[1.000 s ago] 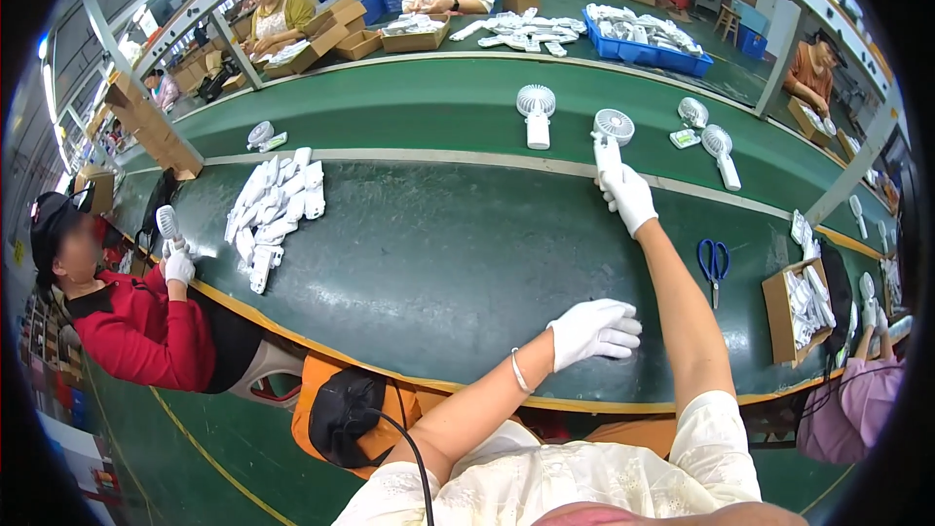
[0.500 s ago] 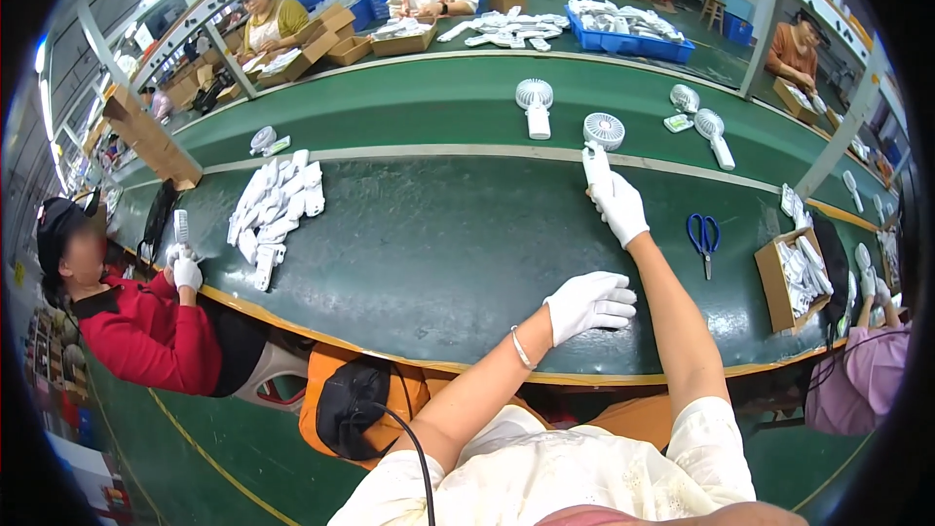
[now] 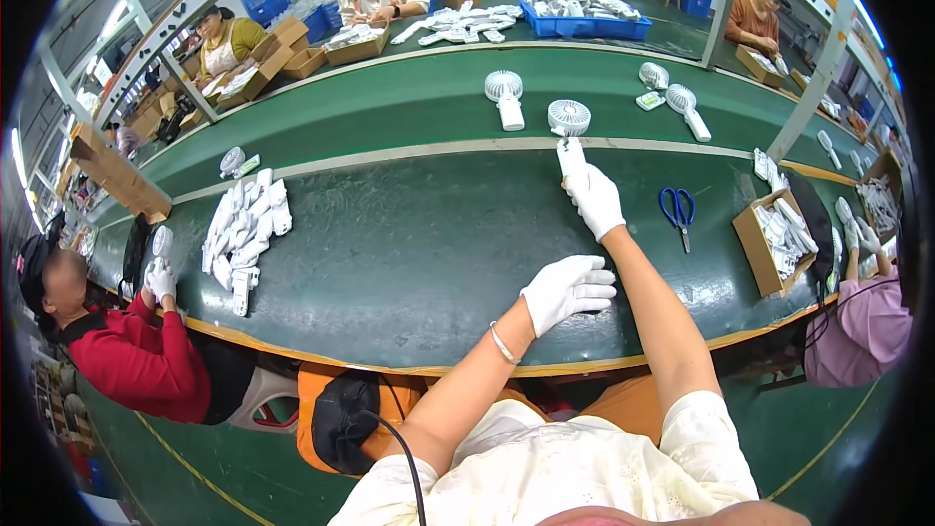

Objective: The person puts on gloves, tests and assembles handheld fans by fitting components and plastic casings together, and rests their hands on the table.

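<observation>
My right hand [image 3: 596, 203], in a white glove, grips the handle of a white handheld fan [image 3: 569, 118]. Its round grille points away from me, over the strip between the table and the green belt. My left hand [image 3: 567, 290], also gloved, is open, palm down with fingers stretched to the right, low over the table near its front edge. It holds nothing. Blue-handled scissors [image 3: 677, 219] lie to the right of my right forearm. Beyond the held fan, another white handheld fan [image 3: 504, 97] is on the belt.
A heap of white plastic parts [image 3: 245, 234] lies on the table's left side. At right stands a cardboard box [image 3: 755, 251] of white parts. More fans [image 3: 685, 107] lie on the belt [image 3: 390, 97]. Co-workers sit at both sides and opposite, near a blue crate [image 3: 584, 27].
The whole view has shifted, so the table and fans appear farther left. The held fan's head looks slightly more tilted. My right hand keeps its grip; my left hand stays open.
</observation>
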Action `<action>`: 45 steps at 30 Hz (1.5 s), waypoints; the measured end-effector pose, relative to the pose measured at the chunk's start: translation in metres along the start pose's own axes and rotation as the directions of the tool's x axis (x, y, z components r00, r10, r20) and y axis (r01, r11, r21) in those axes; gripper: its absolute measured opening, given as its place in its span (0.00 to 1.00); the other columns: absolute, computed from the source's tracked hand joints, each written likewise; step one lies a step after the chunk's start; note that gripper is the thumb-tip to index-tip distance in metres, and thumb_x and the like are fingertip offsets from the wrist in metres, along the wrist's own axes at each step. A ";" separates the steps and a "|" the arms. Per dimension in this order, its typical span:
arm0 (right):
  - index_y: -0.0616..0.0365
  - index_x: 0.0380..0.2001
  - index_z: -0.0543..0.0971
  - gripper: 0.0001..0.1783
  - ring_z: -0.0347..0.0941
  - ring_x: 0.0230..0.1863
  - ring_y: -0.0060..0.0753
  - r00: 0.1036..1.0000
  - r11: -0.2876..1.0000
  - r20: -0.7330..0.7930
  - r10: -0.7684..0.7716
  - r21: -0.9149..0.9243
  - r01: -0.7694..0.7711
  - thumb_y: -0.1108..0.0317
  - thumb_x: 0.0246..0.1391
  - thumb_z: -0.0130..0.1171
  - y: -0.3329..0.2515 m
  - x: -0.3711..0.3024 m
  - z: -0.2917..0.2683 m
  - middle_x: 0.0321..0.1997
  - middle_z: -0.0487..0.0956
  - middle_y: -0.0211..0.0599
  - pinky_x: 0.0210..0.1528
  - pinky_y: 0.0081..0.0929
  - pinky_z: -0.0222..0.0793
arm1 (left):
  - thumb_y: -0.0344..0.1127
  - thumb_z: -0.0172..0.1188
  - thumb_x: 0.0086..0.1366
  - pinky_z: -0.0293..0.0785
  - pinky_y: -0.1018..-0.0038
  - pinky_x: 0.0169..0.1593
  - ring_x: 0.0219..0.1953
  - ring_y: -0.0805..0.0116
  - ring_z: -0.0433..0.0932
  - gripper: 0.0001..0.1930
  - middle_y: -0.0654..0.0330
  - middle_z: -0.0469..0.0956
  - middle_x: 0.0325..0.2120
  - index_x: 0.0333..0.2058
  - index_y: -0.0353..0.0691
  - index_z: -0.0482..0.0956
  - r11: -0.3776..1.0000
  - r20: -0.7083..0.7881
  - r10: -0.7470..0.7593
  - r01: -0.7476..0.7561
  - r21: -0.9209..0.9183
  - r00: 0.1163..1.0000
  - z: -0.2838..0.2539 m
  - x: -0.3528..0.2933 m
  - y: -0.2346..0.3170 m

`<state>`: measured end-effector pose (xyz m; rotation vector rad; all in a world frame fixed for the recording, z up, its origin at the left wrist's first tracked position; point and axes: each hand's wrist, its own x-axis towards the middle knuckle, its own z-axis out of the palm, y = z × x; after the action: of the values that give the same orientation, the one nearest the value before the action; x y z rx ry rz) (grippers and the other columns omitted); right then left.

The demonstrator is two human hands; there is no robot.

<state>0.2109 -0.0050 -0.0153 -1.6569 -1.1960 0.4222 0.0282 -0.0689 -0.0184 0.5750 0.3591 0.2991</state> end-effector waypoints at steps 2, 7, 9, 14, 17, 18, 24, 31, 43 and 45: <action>0.55 0.33 0.79 0.13 0.68 0.20 0.15 0.999 1.000 -0.032 -0.016 -0.018 0.015 0.57 0.58 0.56 0.002 -0.004 0.000 0.22 0.75 0.24 0.21 0.20 0.63 | 0.40 0.54 0.72 0.79 0.55 0.55 0.52 0.48 0.78 0.25 0.43 0.75 0.51 0.60 0.29 0.65 1.000 -0.008 0.004 -0.004 0.002 1.000 0.000 0.001 -0.002; 0.57 0.39 0.80 0.19 0.78 0.37 0.50 1.000 0.995 0.009 0.008 -0.095 -0.007 0.52 0.57 0.56 -0.004 -0.028 -0.007 0.33 0.81 0.45 0.42 0.41 0.71 | 0.42 0.53 0.73 0.78 0.55 0.55 0.51 0.48 0.79 0.23 0.43 0.76 0.50 0.60 0.34 0.66 0.996 -0.043 0.040 -0.043 -0.081 0.998 0.001 0.006 -0.005; 0.56 0.41 0.80 0.19 0.78 0.40 0.53 0.998 0.995 0.067 -0.001 -0.098 0.008 0.52 0.57 0.56 -0.017 -0.042 -0.002 0.35 0.82 0.48 0.43 0.42 0.71 | 0.43 0.52 0.73 0.78 0.55 0.55 0.50 0.49 0.79 0.23 0.43 0.76 0.50 0.60 0.35 0.66 0.992 -0.060 0.071 -0.077 -0.104 0.996 -0.008 0.003 -0.005; 0.56 0.40 0.80 0.20 0.78 0.35 0.45 0.997 0.968 0.012 -0.074 -0.239 0.075 0.50 0.55 0.60 0.014 -0.052 -0.007 0.33 0.81 0.43 0.40 0.39 0.72 | 0.46 0.52 0.74 0.82 0.60 0.45 0.40 0.55 0.82 0.18 0.49 0.78 0.40 0.53 0.39 0.68 0.987 -0.072 0.134 -0.127 0.097 0.988 0.006 0.006 -0.010; 0.57 0.41 0.80 0.20 0.74 0.31 0.27 0.999 0.998 0.047 0.019 -0.056 -0.016 0.52 0.55 0.63 0.016 -0.058 -0.017 0.30 0.80 0.34 0.36 0.29 0.70 | 0.48 0.51 0.74 0.82 0.65 0.39 0.34 0.60 0.82 0.19 0.53 0.77 0.36 0.52 0.40 0.68 0.960 -0.083 0.180 -0.157 0.230 0.980 0.011 0.013 -0.017; 0.58 0.41 0.80 0.19 0.72 0.31 0.22 0.995 0.997 0.055 0.080 -0.023 -0.079 0.54 0.55 0.62 0.018 -0.058 -0.019 0.30 0.79 0.31 0.35 0.26 0.69 | 0.48 0.51 0.74 0.82 0.67 0.37 0.33 0.62 0.81 0.19 0.54 0.77 0.36 0.51 0.39 0.68 0.955 -0.059 0.180 -0.160 0.249 0.982 0.011 0.016 -0.019; 0.59 0.45 0.79 0.18 0.75 0.33 0.29 0.998 0.996 0.069 0.009 -0.085 -0.003 0.59 0.57 0.59 0.009 -0.062 -0.007 0.32 0.80 0.36 0.38 0.31 0.71 | 0.49 0.49 0.74 0.81 0.67 0.38 0.32 0.64 0.81 0.19 0.55 0.76 0.35 0.50 0.38 0.68 0.938 -0.088 0.199 -0.163 0.307 0.976 0.007 0.004 -0.014; 0.59 0.46 0.79 0.18 0.77 0.35 0.34 0.998 0.997 0.050 0.024 -0.070 -0.021 0.60 0.56 0.60 0.009 -0.061 -0.010 0.34 0.81 0.39 0.41 0.33 0.72 | 0.47 0.49 0.75 0.82 0.67 0.39 0.32 0.63 0.81 0.17 0.55 0.77 0.35 0.50 0.38 0.68 0.924 -0.076 0.210 -0.173 0.341 0.975 0.011 0.007 -0.014; 0.60 0.47 0.78 0.20 0.78 0.36 0.37 0.993 0.980 0.111 0.044 -0.197 -0.022 0.58 0.56 0.60 -0.011 -0.069 -0.012 0.35 0.81 0.42 0.42 0.35 0.72 | 0.46 0.48 0.75 0.81 0.67 0.39 0.33 0.64 0.81 0.18 0.55 0.77 0.35 0.51 0.37 0.68 0.930 -0.063 0.172 -0.141 0.341 0.983 0.008 0.002 -0.013; 0.60 0.48 0.78 0.20 0.78 0.37 0.37 0.992 0.979 0.125 0.018 -0.203 0.008 0.58 0.56 0.60 -0.024 -0.071 -0.010 0.35 0.81 0.42 0.43 0.35 0.72 | 0.46 0.48 0.75 0.81 0.67 0.39 0.33 0.63 0.81 0.18 0.55 0.77 0.35 0.51 0.37 0.68 0.942 -0.077 0.164 -0.132 0.310 0.983 0.006 0.002 -0.010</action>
<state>0.1747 -0.0707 -0.0082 -1.8298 -1.3659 0.4244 0.0338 -0.0790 -0.0203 0.8946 0.4661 0.4234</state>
